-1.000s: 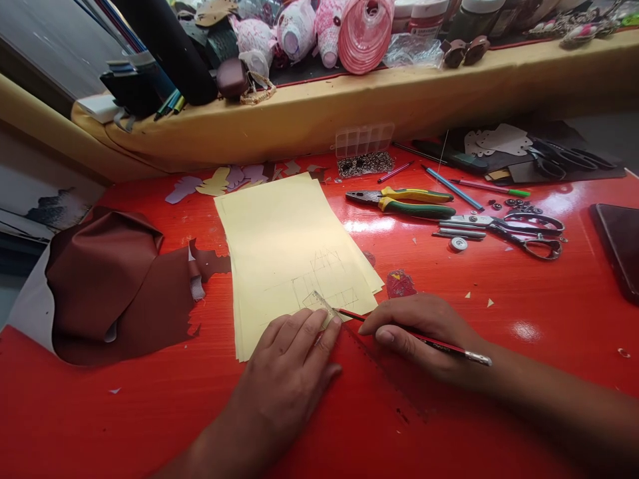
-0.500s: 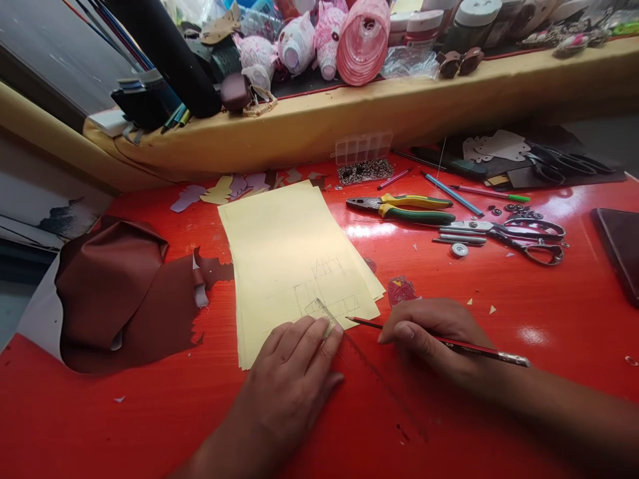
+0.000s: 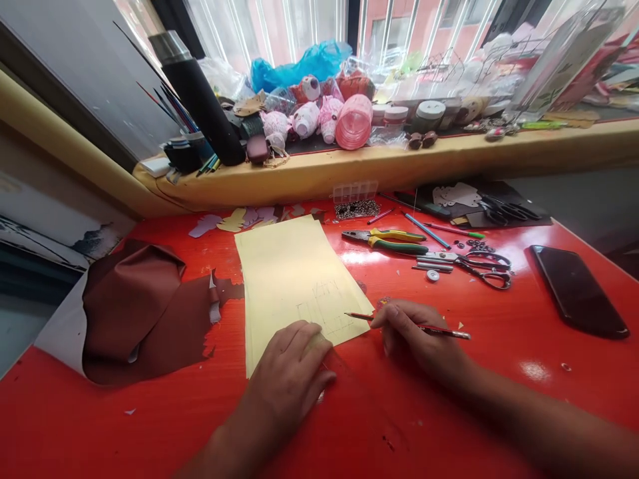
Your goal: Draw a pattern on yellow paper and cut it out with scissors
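Observation:
A stack of pale yellow paper lies on the red table, with faint pencil boxes drawn near its lower right corner. My left hand lies flat on the paper's bottom edge, fingers stretched out, pressing on a clear ruler that is almost wholly hidden under it. My right hand is closed on a red pencil, whose tip rests on the paper's right edge beside the drawing.
Brown leather lies crumpled at the left. Green-and-yellow pliers, scissors, coloured pencils and small metal parts sit behind my right hand. A dark phone lies at the right. A cluttered yellow sill runs along the back.
The camera has tilted up and back, bringing the window and sill into view. My right hand has kept the pencil; its tip now touches the paper's edge. My left hand covers more of the ruler.

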Tool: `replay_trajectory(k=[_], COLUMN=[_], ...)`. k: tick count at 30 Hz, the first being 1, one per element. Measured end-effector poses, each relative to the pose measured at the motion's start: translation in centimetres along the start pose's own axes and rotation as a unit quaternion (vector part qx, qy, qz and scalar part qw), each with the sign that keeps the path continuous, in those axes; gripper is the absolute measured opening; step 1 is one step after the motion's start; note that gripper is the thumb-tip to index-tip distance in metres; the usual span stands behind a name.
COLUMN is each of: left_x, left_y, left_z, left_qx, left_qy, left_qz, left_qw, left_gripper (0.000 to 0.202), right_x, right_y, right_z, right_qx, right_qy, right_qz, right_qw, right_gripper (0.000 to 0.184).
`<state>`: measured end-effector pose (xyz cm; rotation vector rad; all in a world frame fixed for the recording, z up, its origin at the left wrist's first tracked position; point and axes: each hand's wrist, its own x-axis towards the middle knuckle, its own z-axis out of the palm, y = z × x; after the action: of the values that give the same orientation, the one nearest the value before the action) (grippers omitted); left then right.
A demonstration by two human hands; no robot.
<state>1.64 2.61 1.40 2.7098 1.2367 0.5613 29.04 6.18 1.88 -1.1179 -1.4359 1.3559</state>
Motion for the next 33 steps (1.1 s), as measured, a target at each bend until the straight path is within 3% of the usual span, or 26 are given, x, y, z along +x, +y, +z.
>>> replay_trajectory(k=[3,8,13,18,25,33], left_x=[-0.3,-0.9,-1.0,-0.8,-0.8,-1.0], left_y=[-0.7,-2.2,-3.9,-5.5,-5.7,-6.5], left_z=[0.5,2.6,3.6,2.9,1.9,-1.2], left_qx=[-0.001,0.055,0.016,-0.019,-0.038,-0.072], left_qy=[-0.004,0.017,-0.029,-0.038,-0.030,-0.062], left_qz=[-0.001,-0.010,-0.029,-0.013,0.012,0.065], left_qw=[1.000,0.998,0.999,0.999,0.999,0.993], left_gripper=[0.026,0.058,0.059,0.049,0.043,0.039], right_x=[0.3,0.6,0.9,1.1,0.7,1.0], right_y=[-0.2,-0.2,0.2,0.2,-0.8,-1.5], right_z=[0.1,0.3,0.5,0.6,0.9,1.1], right_qx=[0.045,0.069,0.074,0.076,0.052,0.042], right_qy=[0.014,0.024,0.032,0.046,0.063,0.046], right_qz=[0.043,0.060,0.060,0.064,0.026,0.003], right_qw=[0.998,0.995,0.995,0.994,0.996,0.998], right_gripper=[0.054,0.057,0.059,0.058,0.055,0.052])
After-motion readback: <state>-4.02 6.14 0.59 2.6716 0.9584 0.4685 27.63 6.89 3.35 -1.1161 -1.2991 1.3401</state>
